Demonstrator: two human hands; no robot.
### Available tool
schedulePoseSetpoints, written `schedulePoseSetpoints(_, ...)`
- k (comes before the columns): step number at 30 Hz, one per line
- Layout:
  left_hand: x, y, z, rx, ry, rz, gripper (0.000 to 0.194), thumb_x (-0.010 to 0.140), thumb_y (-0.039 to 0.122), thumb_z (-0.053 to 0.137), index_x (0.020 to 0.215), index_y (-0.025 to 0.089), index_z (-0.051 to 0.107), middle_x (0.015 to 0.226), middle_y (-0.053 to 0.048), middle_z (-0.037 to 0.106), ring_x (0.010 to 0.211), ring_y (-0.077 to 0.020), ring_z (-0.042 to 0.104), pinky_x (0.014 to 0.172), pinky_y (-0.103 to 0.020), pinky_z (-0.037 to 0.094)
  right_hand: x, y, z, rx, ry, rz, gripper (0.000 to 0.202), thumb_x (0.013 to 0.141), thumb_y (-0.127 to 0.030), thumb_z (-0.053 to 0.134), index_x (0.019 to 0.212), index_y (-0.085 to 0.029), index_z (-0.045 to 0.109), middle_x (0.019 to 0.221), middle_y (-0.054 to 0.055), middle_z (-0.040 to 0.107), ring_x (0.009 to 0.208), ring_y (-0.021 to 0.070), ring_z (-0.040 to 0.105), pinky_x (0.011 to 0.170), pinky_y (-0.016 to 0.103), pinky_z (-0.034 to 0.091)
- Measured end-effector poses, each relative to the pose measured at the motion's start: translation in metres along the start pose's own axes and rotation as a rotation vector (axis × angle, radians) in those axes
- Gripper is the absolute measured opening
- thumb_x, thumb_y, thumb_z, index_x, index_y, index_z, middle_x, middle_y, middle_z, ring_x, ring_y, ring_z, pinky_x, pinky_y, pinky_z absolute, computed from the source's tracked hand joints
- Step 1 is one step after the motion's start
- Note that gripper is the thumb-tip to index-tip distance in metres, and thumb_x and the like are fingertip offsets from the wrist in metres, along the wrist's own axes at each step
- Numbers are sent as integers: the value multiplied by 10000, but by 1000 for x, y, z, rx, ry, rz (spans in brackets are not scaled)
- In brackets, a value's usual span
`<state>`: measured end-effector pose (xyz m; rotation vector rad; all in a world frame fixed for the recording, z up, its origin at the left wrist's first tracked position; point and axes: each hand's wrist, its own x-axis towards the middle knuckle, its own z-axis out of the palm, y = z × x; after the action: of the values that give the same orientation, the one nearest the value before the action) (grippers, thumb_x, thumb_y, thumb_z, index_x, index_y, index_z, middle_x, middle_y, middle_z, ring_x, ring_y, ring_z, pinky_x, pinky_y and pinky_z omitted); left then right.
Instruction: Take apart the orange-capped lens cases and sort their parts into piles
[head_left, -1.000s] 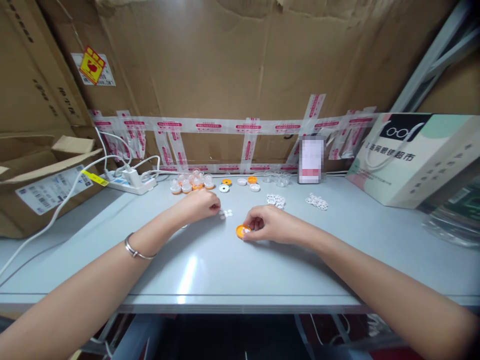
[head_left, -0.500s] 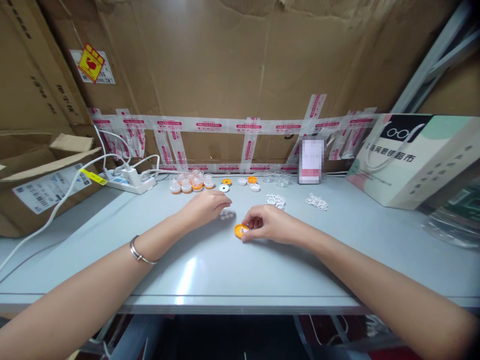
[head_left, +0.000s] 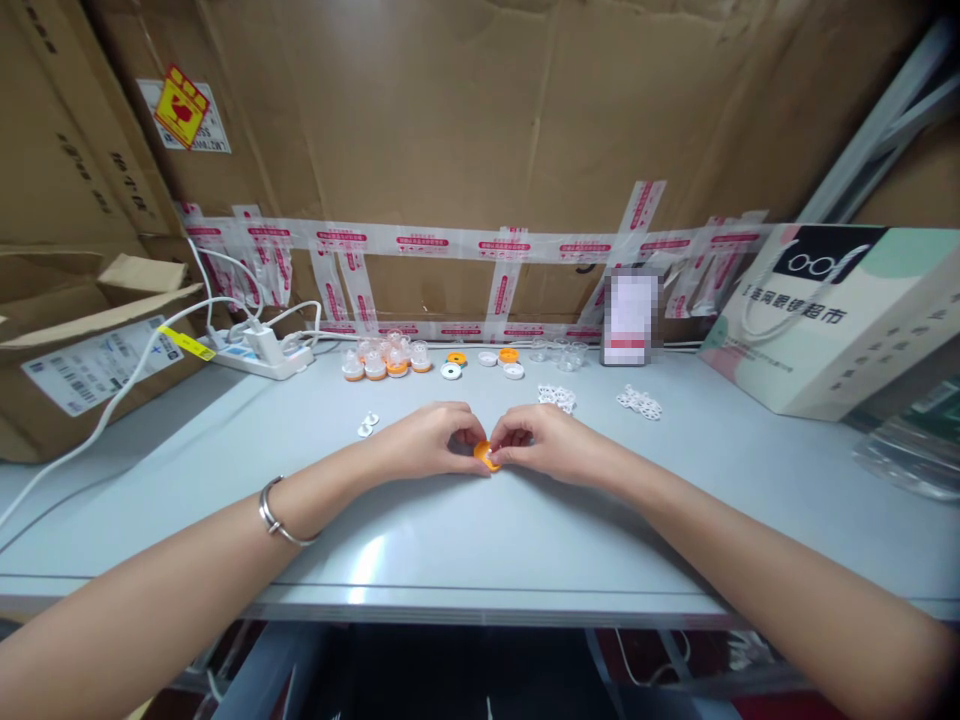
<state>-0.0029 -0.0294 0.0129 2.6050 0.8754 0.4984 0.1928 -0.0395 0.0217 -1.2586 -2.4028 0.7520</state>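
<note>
A shallow round orange cap [head_left: 481, 459] is between my two hands, just above the grey tabletop. My left hand [head_left: 435, 440] pinches its left edge with thumb and fingers. My right hand [head_left: 551, 438] is closed at the cap's right side, its fingertips over the inside on a small white part [head_left: 489, 456]; its shape is mostly hidden. Small white pieces [head_left: 367, 425] lie beyond my left wrist. Farther back are white openwork pieces in two piles, one [head_left: 556, 399] behind my right hand and another [head_left: 639, 403] to its right.
Clear-topped orange capsules [head_left: 386, 358] cluster at the back left. Orange and white discs [head_left: 508, 356] and clear domes [head_left: 559, 354] sit along the back. A phone [head_left: 631, 318] leans on the cardboard. A power strip [head_left: 277, 358], an open box [head_left: 97, 340] and a paper bag [head_left: 817, 320] flank the table.
My left hand has come right and toward me, and now grips the orange cap. My right hand has shifted from holding the cap's edge to pinching inside it. Small white pieces now show at left.
</note>
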Motion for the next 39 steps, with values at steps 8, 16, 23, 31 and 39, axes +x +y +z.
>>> schedulePoseSetpoints(8, -1, 2, 0, 5, 2, -18, 276, 745, 410, 586, 849, 159, 636, 777, -21, 585, 683, -122, 526, 623, -226, 391, 1, -7, 2, -143, 14, 10, 115, 698, -255, 561, 710, -177, 645, 692, 8, 628, 622, 120, 541, 555, 221, 367)
schedulePoseSetpoints(16, 1, 5, 4, 35, 30, -15, 184, 670, 261, 611, 803, 136, 634, 735, -17, 598, 663, -119, 528, 612, -214, 394, 6, -20, 3, -289, -50, 73, 80, 590, -194, 558, 659, -175, 593, 645, 6, 616, 569, 116, 518, 498, 210, 328)
schedulePoseSetpoints(23, 1, 4, 5, 24, 47, -38, 183, 655, 262, 599, 781, 132, 622, 734, -20, 598, 647, -119, 524, 598, -217, 393, 3, -29, 14, -512, 58, 13, 56, 629, -168, 533, 620, -157, 588, 654, 53, 611, 533, 129, 498, 480, 238, 278)
schedulePoseSetpoints(31, -3, 2, 1, 34, 34, -53, 210, 684, 325, 600, 796, 148, 620, 743, -17, 597, 669, -125, 527, 625, -230, 397, 2, -19, 9, -299, 138, -51, 80, 650, -107, 541, 643, -159, 601, 653, 15, 602, 572, 109, 513, 528, 218, 352)
schedulePoseSetpoints(39, -13, 1, -22, -70, -181, -83, 244, 704, 350, 606, 869, 172, 636, 827, -25, 612, 740, -134, 554, 651, -221, 426, 21, 14, 6, -40, 288, -184, 152, 723, -81, 509, 776, -151, 633, 799, 33, 636, 707, 120, 582, 690, 246, 467)
